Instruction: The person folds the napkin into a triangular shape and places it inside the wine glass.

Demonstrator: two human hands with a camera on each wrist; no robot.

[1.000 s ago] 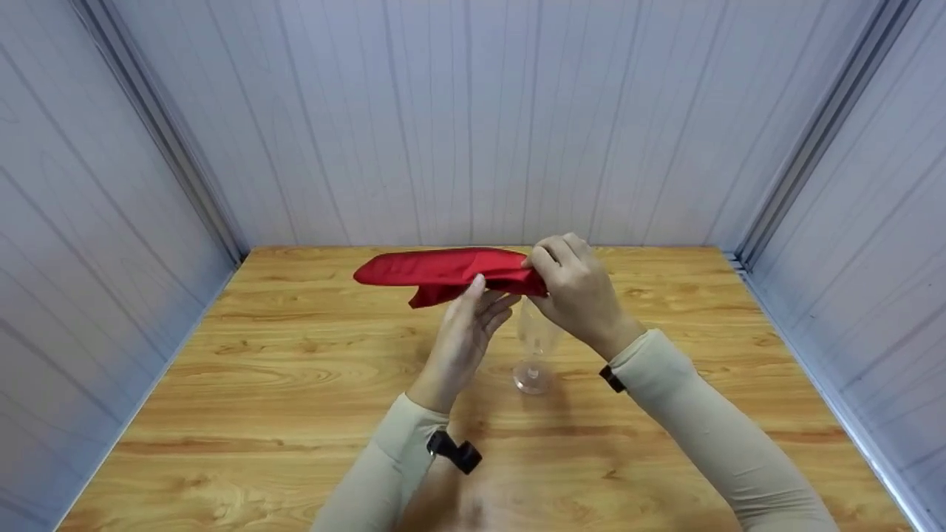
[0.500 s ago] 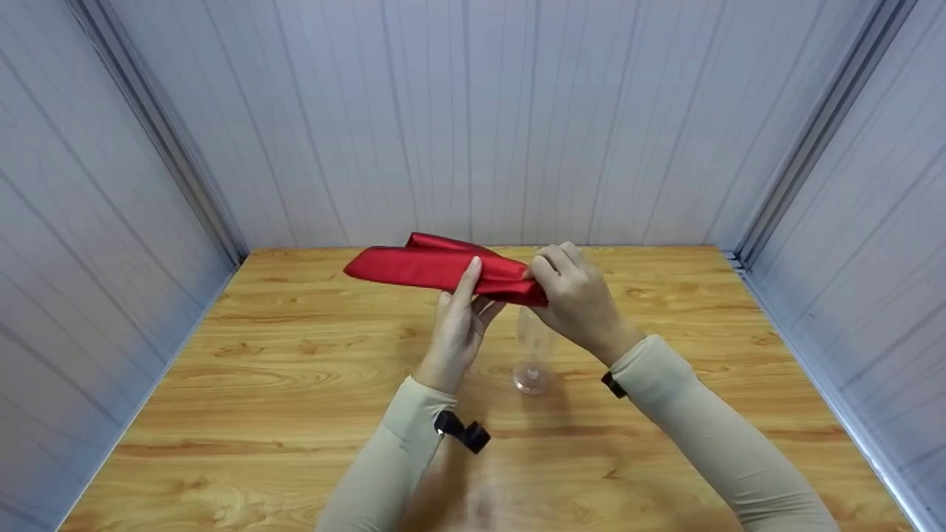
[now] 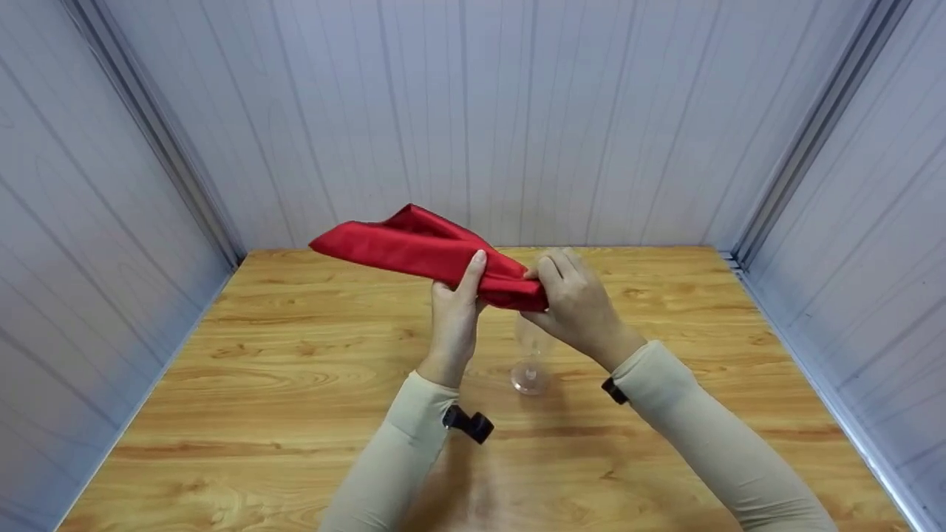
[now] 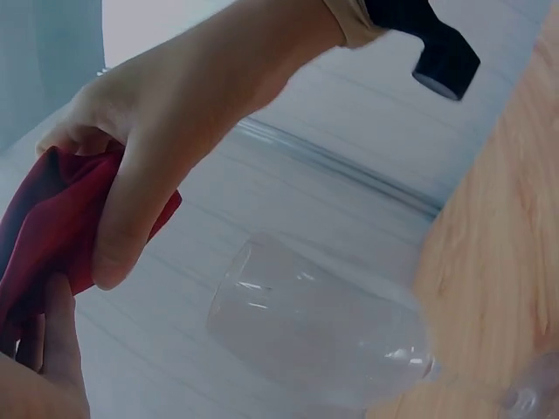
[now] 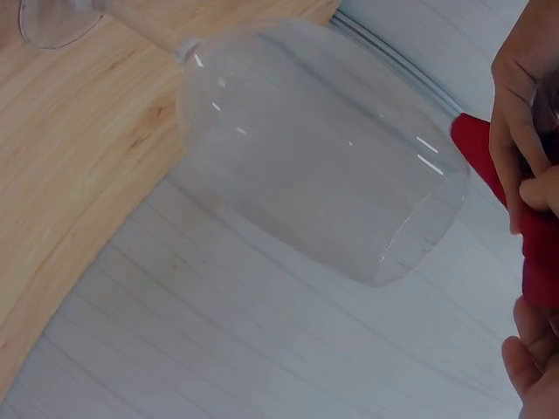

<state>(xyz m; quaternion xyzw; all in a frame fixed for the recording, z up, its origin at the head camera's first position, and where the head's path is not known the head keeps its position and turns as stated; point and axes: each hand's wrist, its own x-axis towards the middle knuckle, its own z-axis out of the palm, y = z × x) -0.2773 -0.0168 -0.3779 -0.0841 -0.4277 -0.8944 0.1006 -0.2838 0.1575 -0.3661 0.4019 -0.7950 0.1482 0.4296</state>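
A folded red satin napkin (image 3: 392,250) is held up in the air over the table, its pointed loose end toward the left. My left hand (image 3: 452,329) grips its middle, thumb laid across the front and fingers behind. At its gathered right end my right hand (image 3: 578,304) pinches the cloth between thumb and curled fingers. Below the hands an upright wine glass (image 3: 528,378) stands on the table, its bowl partly hidden in the head view. Both wrist views show the clear bowl (image 4: 319,327), with the napkin (image 5: 546,253) above its rim and apart from it.
The wood-grain table (image 3: 259,414) is bounded by a pale panelled back wall (image 3: 473,118) and side walls at left (image 3: 81,244) and right (image 3: 857,244). A black camera mount (image 3: 469,424) sticks out from the left wrist.
The napkin's left end has swung up and leftward, and a second folded point now shows above it. My left hand has turned, its thumb now across the front. The right hand has dropped slightly.
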